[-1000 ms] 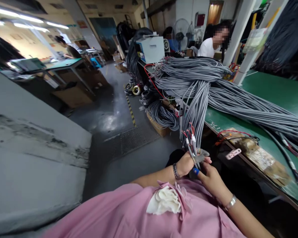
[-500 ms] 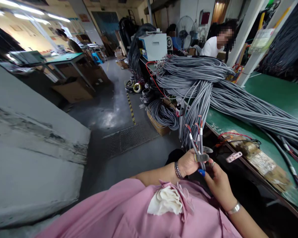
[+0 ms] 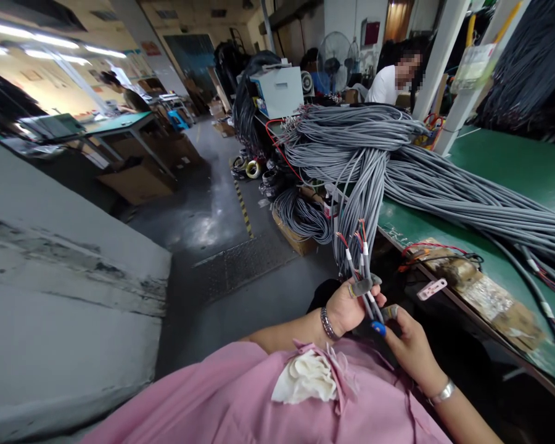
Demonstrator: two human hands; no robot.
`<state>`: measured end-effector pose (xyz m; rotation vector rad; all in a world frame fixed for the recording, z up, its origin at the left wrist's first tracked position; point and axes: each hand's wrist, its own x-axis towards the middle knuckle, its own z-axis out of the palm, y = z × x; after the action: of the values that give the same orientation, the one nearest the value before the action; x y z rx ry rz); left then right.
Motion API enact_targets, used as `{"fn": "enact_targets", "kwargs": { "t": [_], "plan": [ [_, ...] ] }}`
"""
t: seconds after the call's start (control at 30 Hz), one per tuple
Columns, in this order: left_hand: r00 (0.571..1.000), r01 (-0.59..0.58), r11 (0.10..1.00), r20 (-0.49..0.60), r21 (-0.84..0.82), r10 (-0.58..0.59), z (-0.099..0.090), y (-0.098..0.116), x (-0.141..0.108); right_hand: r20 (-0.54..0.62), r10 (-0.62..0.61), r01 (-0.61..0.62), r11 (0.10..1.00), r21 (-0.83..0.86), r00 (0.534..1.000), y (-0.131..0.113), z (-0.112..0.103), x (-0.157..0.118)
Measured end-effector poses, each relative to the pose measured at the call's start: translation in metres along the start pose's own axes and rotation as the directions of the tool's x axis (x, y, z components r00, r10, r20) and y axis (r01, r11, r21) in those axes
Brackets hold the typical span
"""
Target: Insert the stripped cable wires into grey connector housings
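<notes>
My left hand [image 3: 346, 308] is closed around a few grey cables [image 3: 363, 271], a grey cover on its thumb. The cable ends point up and away, with white sleeves and thin red, blue and green wires fanning out. Just right of it, my right hand [image 3: 409, 345] is closed at the lower part of the same cables, its thumb capped in blue and its index finger in grey. How firmly these fingertips grip is partly hidden. Beyond my hands, a thick bundle of grey cables [image 3: 363, 185] hangs over the edge of the green table [image 3: 504, 160].
More grey cables [image 3: 472, 191] lie along the table. Near its edge are a taped brown block [image 3: 490, 299] and a small pink strip [image 3: 431, 289]. Coiled cable sits on a carton [image 3: 296, 240] on the floor. A white wall [image 3: 74, 308] stands left; a person in white [image 3: 383, 85] works behind.
My left hand and the held cables have shifted slightly left in view. The right hand's fingers have slid a little lower, slightly apart from the left fingers. Both hands stay closed.
</notes>
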<state>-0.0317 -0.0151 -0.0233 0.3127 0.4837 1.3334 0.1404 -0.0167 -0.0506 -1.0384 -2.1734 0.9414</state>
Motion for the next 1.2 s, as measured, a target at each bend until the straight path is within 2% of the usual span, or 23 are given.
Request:
{"fn": "enact_targets", "kwargs": {
  "t": [0.17,0.33,0.4,0.47,0.57,0.67,0.73,0.8,0.83,0.87,0.9,0.93,1.0,1.07,1.13,1.2],
  "plan": [
    [0.999,0.004,1.0,-0.05,0.009,-0.003,-0.001,0.007,0.003,0.042,0.046,-0.046,0.999,0.008,0.998,0.012,0.002,-0.008],
    [0.995,-0.044,0.996,-0.09,0.084,0.051,-0.009,0.032,-0.006,0.065,0.128,-0.131,0.99,0.055,0.99,0.028,-0.001,-0.025],
    [0.989,-0.096,0.972,-0.094,0.215,0.118,-0.02,0.045,-0.016,0.063,0.162,-0.167,0.983,0.083,0.985,0.035,-0.002,-0.032],
    [0.976,-0.127,0.89,-0.107,0.438,0.191,-0.034,0.058,-0.029,0.056,0.181,-0.187,0.976,0.114,0.982,0.041,-0.002,-0.036],
    [0.975,-0.066,0.644,-0.086,0.762,0.202,-0.048,0.078,-0.05,0.043,0.18,-0.185,0.972,0.148,0.983,0.049,0.001,-0.038],
    [0.981,-0.048,0.346,-0.022,0.937,0.195,-0.047,0.103,-0.064,0.002,0.195,-0.194,0.972,0.129,0.981,0.061,-0.004,-0.04],
    [0.977,-0.079,0.051,0.067,0.996,0.203,-0.042,0.12,-0.068,-0.042,0.209,-0.206,0.977,0.059,0.977,0.072,-0.015,-0.045],
    [0.98,-0.07,-0.224,0.109,0.972,0.167,-0.036,0.134,-0.068,-0.121,0.221,-0.228,0.972,-0.05,0.968,0.083,-0.032,-0.054],
    [0.979,-0.042,-0.297,0.098,0.954,0.177,-0.034,0.137,-0.066,-0.155,0.23,-0.247,0.964,-0.098,0.961,0.087,-0.04,-0.058],
    [0.981,-0.009,-0.312,0.068,0.95,0.18,-0.032,0.138,-0.064,-0.176,0.244,-0.268,0.954,-0.132,0.954,0.087,-0.048,-0.062],
    [0.986,0.023,-0.272,0.023,0.962,0.166,-0.031,0.136,-0.061,-0.175,0.26,-0.286,0.947,-0.145,0.95,0.084,-0.053,-0.064],
    [0.992,0.047,-0.182,-0.024,0.982,0.124,-0.029,0.13,-0.058,-0.139,0.268,-0.287,0.949,-0.134,0.953,0.078,-0.056,-0.065],
    [0.996,0.079,0.089,-0.074,0.993,-0.056,-0.023,0.108,-0.048,0.021,0.226,-0.226,0.974,-0.031,0.974,0.057,-0.053,-0.061],
    [0.989,0.054,0.366,0.002,0.929,-0.151,-0.015,0.075,-0.036,0.222,0.118,-0.148,0.981,0.122,0.968,0.033,-0.041,-0.048],
    [0.99,-0.026,0.498,0.092,0.867,-0.109,-0.006,0.04,-0.024,0.293,0.009,-0.084,0.966,0.246,0.956,0.016,-0.027,-0.032],
    [0.989,-0.067,0.556,0.128,0.829,-0.073,0.001,0.012,-0.014,0.314,-0.032,-0.073,0.945,0.319,0.949,0.01,-0.017,-0.018]
  ]
}}
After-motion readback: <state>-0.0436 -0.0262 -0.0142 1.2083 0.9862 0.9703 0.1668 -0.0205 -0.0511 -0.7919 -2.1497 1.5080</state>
